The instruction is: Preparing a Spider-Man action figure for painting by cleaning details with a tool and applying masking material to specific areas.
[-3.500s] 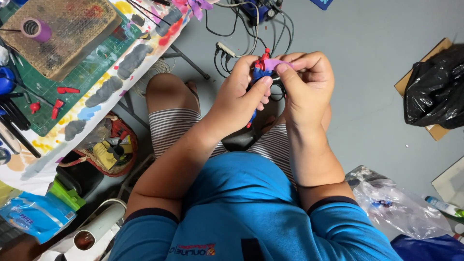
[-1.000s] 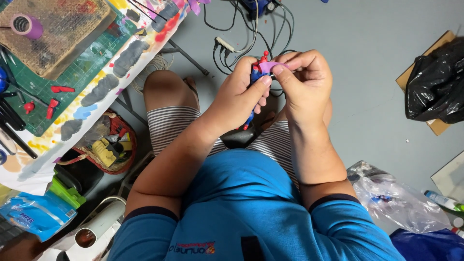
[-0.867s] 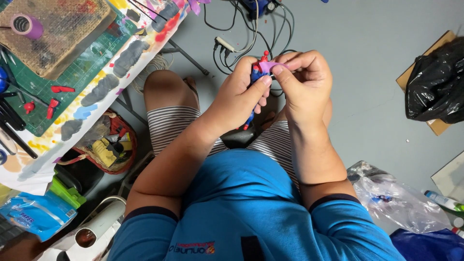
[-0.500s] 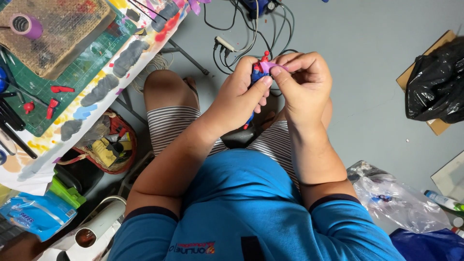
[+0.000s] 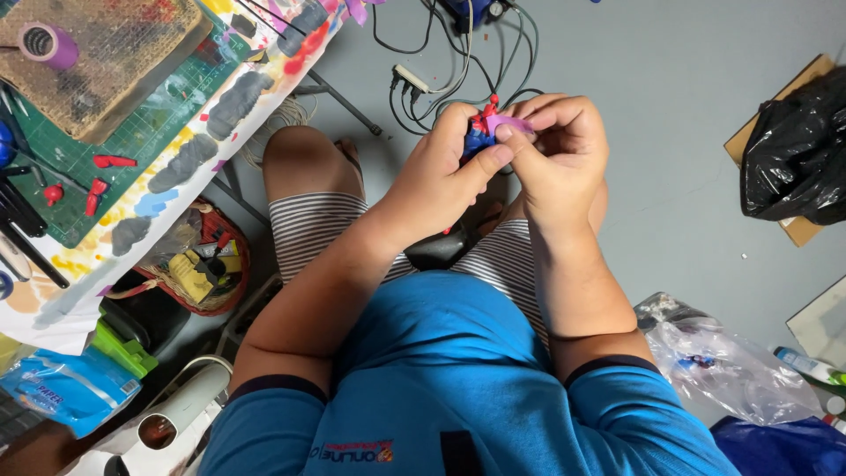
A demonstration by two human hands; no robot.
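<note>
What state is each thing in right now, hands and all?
Left hand: grip shut on the toy.
Right hand: pinching purple tape on the toy.
Toy: red and blue, held between both hands.
Tape roll: lying flat on the mat.
Black bag: crumpled on cardboard.
Clear bag: crumpled on the floor.

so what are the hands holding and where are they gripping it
The left hand cradles a small blue-and-red piece around its lower body. The right hand pinches a purple strip at its top.
</note>
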